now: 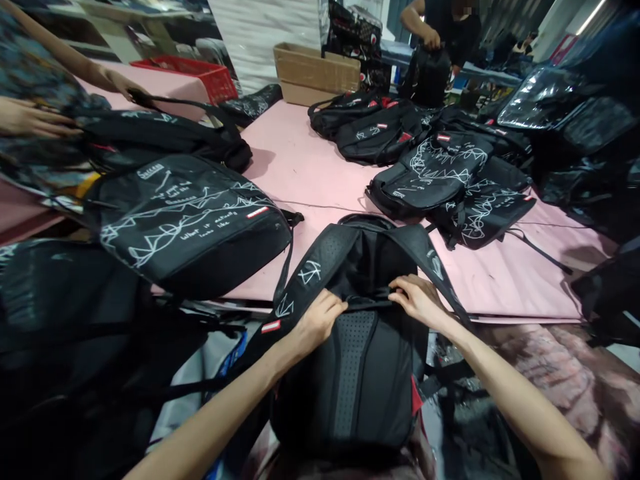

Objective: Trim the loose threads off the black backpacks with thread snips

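In front of me a black backpack (390, 373) lies with its back panel up, partly over the table's near edge. My left hand (320, 317) pinches the fabric edge of an opening across the back panel. On the opposite side of that opening, my right hand (415, 300) grips the same edge between thumb and fingers. Both shoulder straps run upward past my hands, and the left strap (310, 270) carries white line drawings and a red-and-white label. What lies inside the opening is dark and cannot be made out.
The pink table (310, 177) holds a printed black backpack (200, 227) at left and several more (445, 167) at right. A co-worker's hands (35, 120) handle another bag at far left. A cardboard box (317, 70) and a red crate (200, 73) stand behind. Another person works farther back.
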